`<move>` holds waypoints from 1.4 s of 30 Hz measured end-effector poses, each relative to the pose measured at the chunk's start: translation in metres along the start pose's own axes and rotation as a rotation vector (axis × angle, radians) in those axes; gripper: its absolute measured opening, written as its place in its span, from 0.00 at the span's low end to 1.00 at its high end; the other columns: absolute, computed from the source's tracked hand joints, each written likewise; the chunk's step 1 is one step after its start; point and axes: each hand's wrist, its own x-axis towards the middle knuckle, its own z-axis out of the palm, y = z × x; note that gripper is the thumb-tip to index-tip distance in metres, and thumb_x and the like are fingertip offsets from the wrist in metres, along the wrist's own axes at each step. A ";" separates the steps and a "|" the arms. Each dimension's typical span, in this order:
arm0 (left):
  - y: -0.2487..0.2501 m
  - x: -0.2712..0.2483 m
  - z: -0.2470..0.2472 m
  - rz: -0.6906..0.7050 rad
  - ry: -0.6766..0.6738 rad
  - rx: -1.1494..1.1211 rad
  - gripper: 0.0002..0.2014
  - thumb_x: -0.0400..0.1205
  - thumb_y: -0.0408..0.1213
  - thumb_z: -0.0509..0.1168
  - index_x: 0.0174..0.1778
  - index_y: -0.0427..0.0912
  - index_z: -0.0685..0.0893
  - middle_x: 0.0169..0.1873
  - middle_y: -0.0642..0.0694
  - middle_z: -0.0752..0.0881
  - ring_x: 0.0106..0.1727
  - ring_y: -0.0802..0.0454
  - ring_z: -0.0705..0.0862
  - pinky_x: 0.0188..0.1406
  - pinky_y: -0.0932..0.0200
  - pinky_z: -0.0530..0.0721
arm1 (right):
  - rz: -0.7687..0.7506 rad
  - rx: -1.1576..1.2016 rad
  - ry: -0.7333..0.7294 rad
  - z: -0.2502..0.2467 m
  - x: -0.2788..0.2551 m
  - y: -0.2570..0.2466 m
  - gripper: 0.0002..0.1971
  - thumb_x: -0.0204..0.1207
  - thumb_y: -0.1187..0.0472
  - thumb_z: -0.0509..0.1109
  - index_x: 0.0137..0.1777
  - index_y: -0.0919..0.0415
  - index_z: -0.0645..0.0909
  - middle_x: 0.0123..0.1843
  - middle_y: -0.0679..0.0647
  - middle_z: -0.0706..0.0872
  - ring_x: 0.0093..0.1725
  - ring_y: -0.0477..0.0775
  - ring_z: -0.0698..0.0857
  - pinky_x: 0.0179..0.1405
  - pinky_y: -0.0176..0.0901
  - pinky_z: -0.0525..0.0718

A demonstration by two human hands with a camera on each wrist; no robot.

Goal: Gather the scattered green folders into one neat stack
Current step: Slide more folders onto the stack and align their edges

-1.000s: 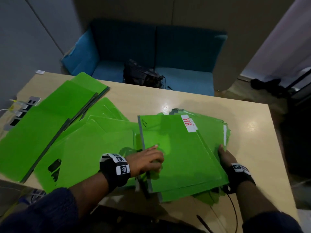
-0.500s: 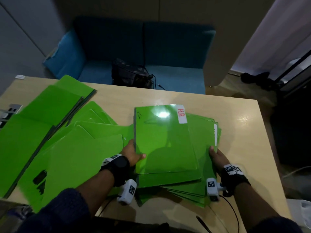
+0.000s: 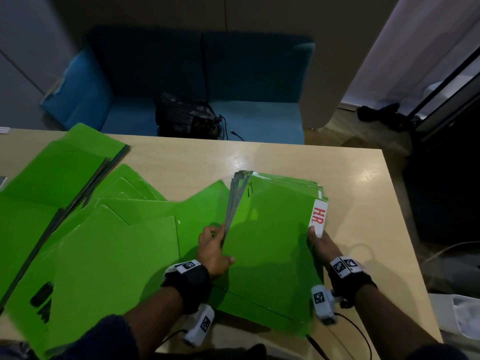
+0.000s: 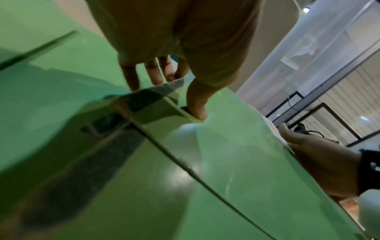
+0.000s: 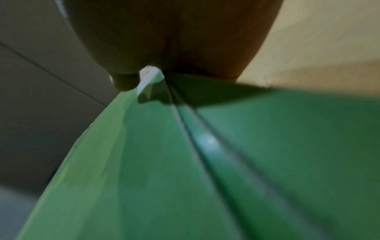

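Observation:
A bundle of green folders [image 3: 270, 242] is held between both hands over the right half of the table, its top folder bearing a white "HR" label [image 3: 319, 215]. My left hand [image 3: 214, 249] grips the bundle's left edge, thumb on top [image 4: 197, 105] and fingers [image 4: 152, 74] behind the grey spines. My right hand [image 3: 318, 240] holds the right edge, thumb on the label [image 5: 148, 76]. More green folders [image 3: 104, 245] lie fanned and overlapping across the left half of the table.
The light wooden table [image 3: 363, 190] has bare surface at the far middle and right. A blue sofa [image 3: 246, 118] with a black bag [image 3: 187, 118] stands behind it. Cables [image 3: 350, 328] hang by the near right edge.
The bundle has gone from lying flat under my hands to being gripped at both side edges and raised, with its "HR" label now at the right edge.

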 end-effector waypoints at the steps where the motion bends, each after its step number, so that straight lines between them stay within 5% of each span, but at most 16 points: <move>1: 0.002 -0.001 0.002 -0.018 -0.003 -0.035 0.49 0.70 0.39 0.79 0.83 0.46 0.56 0.76 0.45 0.61 0.76 0.45 0.64 0.75 0.59 0.67 | -0.016 0.038 0.040 0.003 -0.002 0.003 0.20 0.84 0.43 0.57 0.64 0.58 0.74 0.54 0.62 0.85 0.42 0.54 0.81 0.41 0.44 0.78; 4: 0.003 -0.001 0.000 -0.027 -0.073 -0.200 0.49 0.71 0.33 0.77 0.84 0.43 0.53 0.82 0.46 0.60 0.80 0.46 0.64 0.77 0.60 0.61 | -0.085 0.149 0.140 0.010 -0.009 0.010 0.17 0.80 0.45 0.67 0.63 0.54 0.77 0.52 0.55 0.87 0.45 0.52 0.84 0.38 0.39 0.77; 6: -0.002 0.003 -0.007 0.004 -0.124 -0.250 0.47 0.73 0.34 0.76 0.83 0.41 0.55 0.81 0.45 0.63 0.78 0.47 0.67 0.78 0.58 0.64 | -0.117 0.210 0.152 0.008 -0.007 0.015 0.18 0.76 0.46 0.73 0.61 0.53 0.81 0.51 0.52 0.90 0.46 0.54 0.88 0.40 0.44 0.85; 8: -0.001 0.004 -0.019 0.077 -0.204 -0.334 0.39 0.77 0.35 0.72 0.82 0.40 0.59 0.79 0.45 0.67 0.77 0.45 0.70 0.75 0.56 0.69 | -0.116 0.279 0.164 -0.001 -0.005 0.013 0.19 0.72 0.46 0.77 0.59 0.52 0.83 0.49 0.52 0.92 0.46 0.58 0.91 0.44 0.56 0.90; 10: 0.002 0.012 -0.029 0.173 -0.222 -0.295 0.29 0.82 0.32 0.66 0.79 0.41 0.65 0.76 0.45 0.71 0.75 0.45 0.73 0.69 0.64 0.70 | -0.139 0.353 0.149 -0.016 -0.007 0.006 0.15 0.75 0.53 0.76 0.60 0.55 0.83 0.49 0.55 0.92 0.45 0.58 0.91 0.39 0.51 0.91; 12: 0.007 0.030 -0.039 0.272 -0.117 -0.016 0.27 0.82 0.31 0.65 0.77 0.43 0.68 0.76 0.45 0.71 0.75 0.46 0.72 0.68 0.68 0.67 | -0.167 0.402 0.147 -0.033 -0.009 0.000 0.14 0.77 0.58 0.74 0.61 0.59 0.82 0.49 0.55 0.91 0.45 0.57 0.90 0.32 0.42 0.90; 14: 0.015 0.049 -0.044 0.384 -0.129 0.386 0.36 0.78 0.34 0.69 0.81 0.45 0.62 0.81 0.43 0.60 0.82 0.43 0.60 0.78 0.58 0.61 | -0.190 0.411 0.167 -0.049 -0.009 -0.001 0.20 0.72 0.50 0.77 0.60 0.60 0.82 0.47 0.54 0.91 0.45 0.58 0.90 0.33 0.42 0.88; 16: 0.031 0.062 -0.044 0.538 -0.300 0.817 0.46 0.73 0.40 0.73 0.83 0.44 0.52 0.84 0.43 0.46 0.84 0.42 0.45 0.80 0.38 0.56 | -0.181 0.413 0.224 -0.063 -0.007 0.002 0.29 0.60 0.37 0.79 0.55 0.56 0.84 0.43 0.50 0.93 0.39 0.50 0.92 0.33 0.42 0.89; 19: 0.058 0.069 -0.033 0.658 -0.535 1.163 0.36 0.82 0.42 0.64 0.82 0.43 0.54 0.84 0.45 0.43 0.84 0.47 0.41 0.76 0.25 0.50 | -0.164 0.405 0.279 -0.078 -0.005 0.010 0.18 0.74 0.51 0.75 0.58 0.61 0.82 0.51 0.61 0.91 0.44 0.55 0.90 0.50 0.55 0.90; 22: 0.076 0.074 -0.029 0.644 -0.550 1.239 0.30 0.86 0.39 0.56 0.83 0.45 0.51 0.85 0.44 0.44 0.85 0.48 0.46 0.75 0.24 0.51 | -0.137 0.377 0.304 -0.087 -0.003 0.018 0.14 0.77 0.55 0.74 0.58 0.63 0.82 0.53 0.64 0.89 0.52 0.64 0.87 0.56 0.57 0.85; 27: 0.083 0.099 -0.040 0.646 -0.412 1.105 0.56 0.70 0.43 0.77 0.84 0.48 0.42 0.84 0.47 0.43 0.84 0.47 0.46 0.75 0.25 0.55 | -0.119 0.356 0.300 -0.087 -0.001 0.031 0.13 0.76 0.57 0.75 0.56 0.65 0.82 0.50 0.62 0.89 0.48 0.61 0.87 0.49 0.51 0.86; 30: 0.070 0.102 -0.044 0.509 -0.175 0.720 0.37 0.79 0.40 0.69 0.82 0.48 0.58 0.84 0.47 0.53 0.83 0.45 0.56 0.78 0.37 0.61 | -0.096 0.383 0.302 -0.082 -0.001 0.039 0.13 0.76 0.57 0.75 0.55 0.65 0.81 0.50 0.64 0.89 0.48 0.62 0.86 0.46 0.50 0.85; 32: 0.050 0.095 -0.046 0.569 -0.237 0.630 0.33 0.76 0.49 0.71 0.77 0.51 0.68 0.81 0.47 0.61 0.80 0.44 0.62 0.76 0.41 0.66 | -0.080 0.388 0.312 -0.078 -0.001 0.043 0.13 0.76 0.56 0.75 0.56 0.62 0.82 0.52 0.63 0.89 0.51 0.64 0.87 0.52 0.56 0.86; 36: 0.008 0.082 -0.052 0.666 -0.538 1.030 0.51 0.66 0.65 0.72 0.81 0.66 0.49 0.82 0.61 0.39 0.83 0.53 0.38 0.72 0.19 0.46 | -0.045 0.377 0.323 -0.077 0.000 0.045 0.18 0.76 0.53 0.74 0.62 0.61 0.81 0.56 0.62 0.89 0.55 0.65 0.87 0.59 0.61 0.83; 40: -0.002 0.095 -0.057 0.451 -0.420 1.000 0.61 0.59 0.70 0.73 0.78 0.71 0.35 0.80 0.58 0.27 0.81 0.45 0.31 0.69 0.16 0.43 | -0.036 0.352 0.305 -0.073 0.001 0.047 0.28 0.67 0.39 0.76 0.61 0.55 0.82 0.55 0.57 0.90 0.54 0.62 0.87 0.55 0.55 0.82; 42: -0.001 0.098 -0.058 0.296 -0.376 0.885 0.59 0.63 0.67 0.73 0.77 0.72 0.33 0.77 0.55 0.22 0.80 0.45 0.29 0.71 0.18 0.44 | -0.025 0.346 0.319 -0.071 0.004 0.050 0.33 0.59 0.32 0.77 0.59 0.53 0.83 0.54 0.55 0.90 0.52 0.61 0.88 0.56 0.57 0.83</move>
